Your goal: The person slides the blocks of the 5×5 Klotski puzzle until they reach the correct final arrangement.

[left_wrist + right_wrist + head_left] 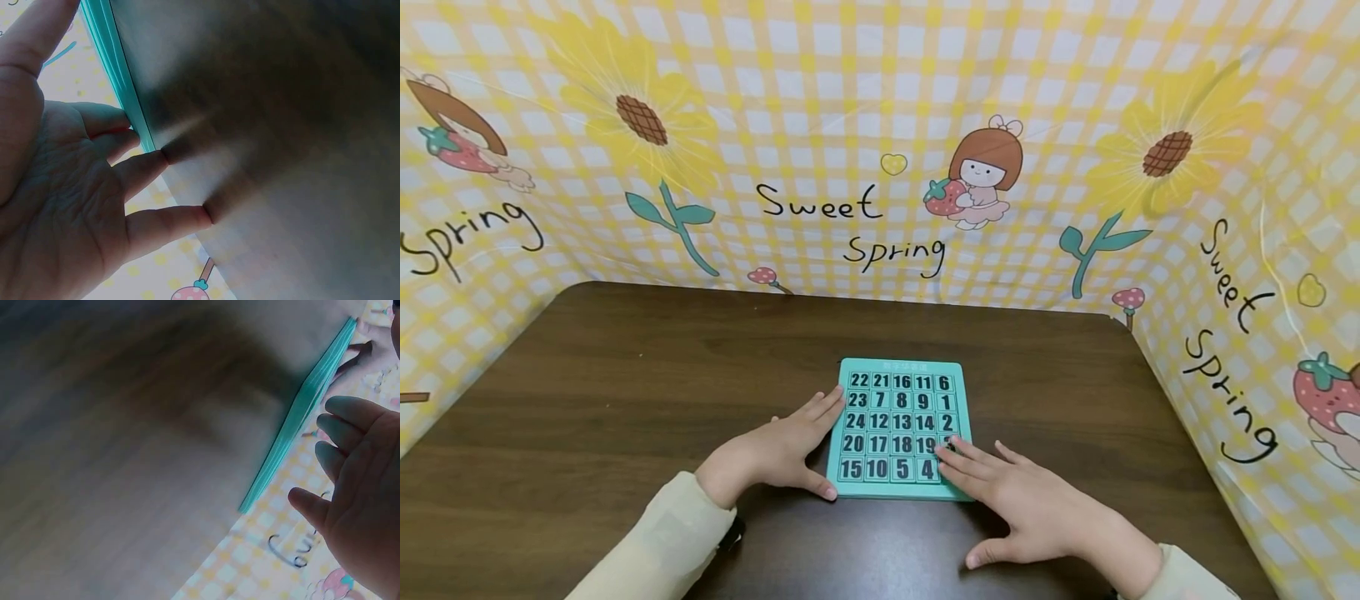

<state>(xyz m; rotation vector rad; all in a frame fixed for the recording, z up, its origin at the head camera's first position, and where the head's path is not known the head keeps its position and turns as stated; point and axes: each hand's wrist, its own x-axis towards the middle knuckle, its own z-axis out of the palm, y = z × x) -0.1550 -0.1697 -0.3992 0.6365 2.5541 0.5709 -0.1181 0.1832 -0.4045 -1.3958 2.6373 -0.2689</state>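
A teal number slide puzzle [901,433] lies flat on the table, its black-numbered tiles set in rows inside a frame. Along its left edge rests my left hand [782,450], fingers spread, with the thumb by the lower left corner. In the left wrist view the fingertips [164,156] of that hand reach the table and the puzzle's side [115,69]. Over the puzzle's lower right part, my right hand [1030,500] has its fingers extended onto the right column. They cover some tiles there, and its thumb points away from the board.
A dark brown wooden table [625,375] carries the puzzle. Yellow checked cloth [820,100] with flowers, strawberries and lettering stands around the back and both sides of it.
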